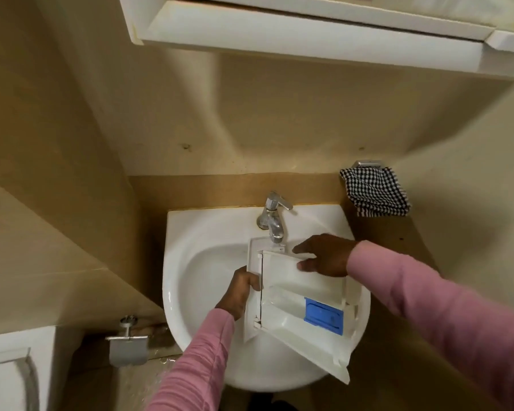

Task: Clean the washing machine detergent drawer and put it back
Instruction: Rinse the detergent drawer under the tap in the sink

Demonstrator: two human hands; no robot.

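The drawer (297, 292) is held tilted over the sink (196, 262), its front panel up against the spout of the tap (272, 216). The left grip (241, 289) is curled round the panel's left edge. The right grip (324, 256) is laid on the far wall, which appears to be pinched between the thumb inside and the fingers outside. No running water can be made out.

Several mishaps may be expected from here. The panel could be knocked against the spout, since the two are almost touching. If the tap is opened, water could be thrown off the sloping plastic, past the sink's rim and onto the sleeves, because the drawer's near corner overhangs that rim. Once the plastic is wet, the light right-hand pinch could slip. The blue insert (324, 314) could be loosened and dropped into the bowl.

Counted: one drawer, one blue insert, one tap, one sink, one checked cloth (374, 191) hung on the wall, and two grips.
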